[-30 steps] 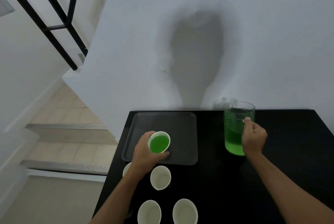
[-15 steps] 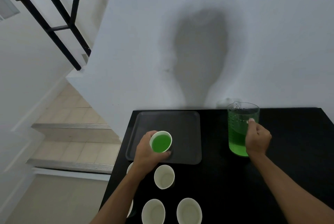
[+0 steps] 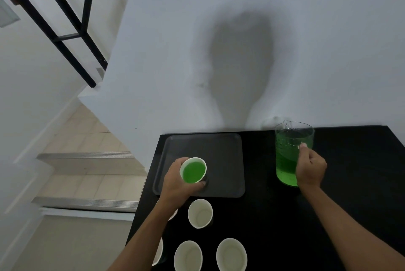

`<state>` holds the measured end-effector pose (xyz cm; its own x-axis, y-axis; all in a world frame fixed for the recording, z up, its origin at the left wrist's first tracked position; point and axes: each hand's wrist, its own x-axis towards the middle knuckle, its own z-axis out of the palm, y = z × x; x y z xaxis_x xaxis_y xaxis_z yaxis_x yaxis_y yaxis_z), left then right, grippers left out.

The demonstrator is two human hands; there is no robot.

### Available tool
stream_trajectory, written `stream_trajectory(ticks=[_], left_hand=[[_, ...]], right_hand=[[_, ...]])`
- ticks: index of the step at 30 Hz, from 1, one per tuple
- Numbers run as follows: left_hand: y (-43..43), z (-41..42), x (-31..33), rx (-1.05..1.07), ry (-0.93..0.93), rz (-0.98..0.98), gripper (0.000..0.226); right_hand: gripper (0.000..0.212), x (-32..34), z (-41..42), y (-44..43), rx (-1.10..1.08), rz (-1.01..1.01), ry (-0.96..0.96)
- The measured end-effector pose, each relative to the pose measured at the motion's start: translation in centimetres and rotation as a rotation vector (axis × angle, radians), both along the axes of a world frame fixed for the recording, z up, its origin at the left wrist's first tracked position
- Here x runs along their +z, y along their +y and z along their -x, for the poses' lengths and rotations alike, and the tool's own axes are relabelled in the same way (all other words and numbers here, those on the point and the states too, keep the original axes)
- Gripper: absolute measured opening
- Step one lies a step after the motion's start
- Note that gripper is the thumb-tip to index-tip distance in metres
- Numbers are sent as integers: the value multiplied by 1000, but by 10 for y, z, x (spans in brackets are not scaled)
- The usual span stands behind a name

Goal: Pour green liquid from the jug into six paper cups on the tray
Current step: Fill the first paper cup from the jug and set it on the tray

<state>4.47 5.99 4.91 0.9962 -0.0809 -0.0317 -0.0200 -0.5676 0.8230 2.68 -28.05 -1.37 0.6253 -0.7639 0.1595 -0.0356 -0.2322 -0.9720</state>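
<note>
My left hand [image 3: 177, 185] grips a white paper cup [image 3: 193, 173] filled with green liquid, at the front left part of the dark grey tray [image 3: 221, 152]. A clear measuring jug [image 3: 287, 154], about two thirds full of green liquid, stands upright on the black table to the right of the tray. My right hand [image 3: 311, 167] holds its handle. Three empty white cups [image 3: 200, 213] [image 3: 188, 256] [image 3: 231, 255] stand on the table in front of the tray. Parts of two more cups [image 3: 174, 216] [image 3: 158, 252] show beside my left forearm.
The black table [image 3: 350, 205] stands against a white wall. Its left edge drops to tiled stair steps [image 3: 92, 172] and a black railing [image 3: 72, 29]. The right half of the table behind the jug holds nothing else.
The view has shifted slightly, so everything sits a little further right in the frame. Both hands keep the same holds on the filled cup and the jug handle.
</note>
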Motion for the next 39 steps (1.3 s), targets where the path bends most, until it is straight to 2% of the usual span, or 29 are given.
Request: stream_trajectory(ticks=[8,39], left_hand=[[5,-11,3,21,1,20,69],[58,-94,-24,118,-47,-80,63]], right_hand=[[49,-12,18,8,60,-95,-1],[43,-27,58,25,108,-128,29]])
